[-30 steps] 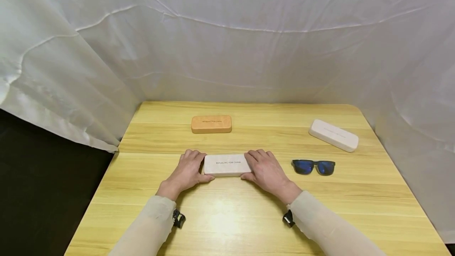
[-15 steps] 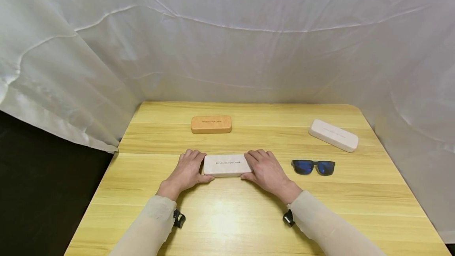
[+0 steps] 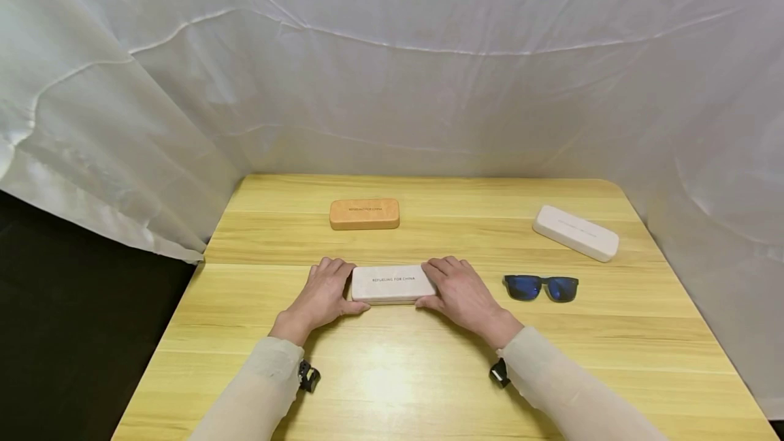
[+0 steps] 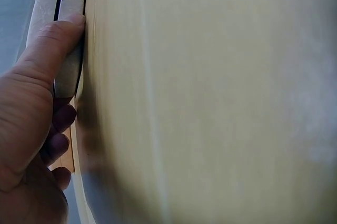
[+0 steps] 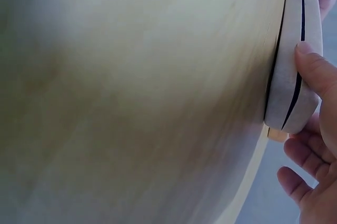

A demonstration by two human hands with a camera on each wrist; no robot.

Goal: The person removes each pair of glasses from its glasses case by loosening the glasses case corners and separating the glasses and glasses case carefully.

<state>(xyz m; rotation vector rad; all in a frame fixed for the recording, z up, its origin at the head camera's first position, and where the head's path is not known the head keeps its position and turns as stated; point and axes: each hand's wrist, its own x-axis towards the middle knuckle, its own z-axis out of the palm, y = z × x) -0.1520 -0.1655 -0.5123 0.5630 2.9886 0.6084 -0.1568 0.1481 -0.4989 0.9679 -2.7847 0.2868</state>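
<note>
A pale grey glasses case (image 3: 393,283), lettered "REFUELING FOR CHINA", lies on the wooden table between both hands. My left hand (image 3: 323,293) grips its left end, thumb on the front side and fingers behind. At the right end, my right hand (image 3: 461,295) holds it the same way. In the left wrist view, the thumb of the left hand (image 4: 31,113) presses across the dark seam of the case (image 4: 69,3). In the right wrist view, the right thumb lies at the seam too, and a narrow dark gap runs between lid and base. The case's inside is hidden.
An orange glasses case (image 3: 364,214) lies behind the hands. To the right are dark sunglasses (image 3: 541,288) with blue lenses and a white glasses case (image 3: 576,233) set at an angle. White cloth (image 3: 416,101) hangs along the table's back and sides.
The right hand has shifted very slightly up and right, and a thin seam line shows along the grey case's front. The left hand and other things look the same.
</note>
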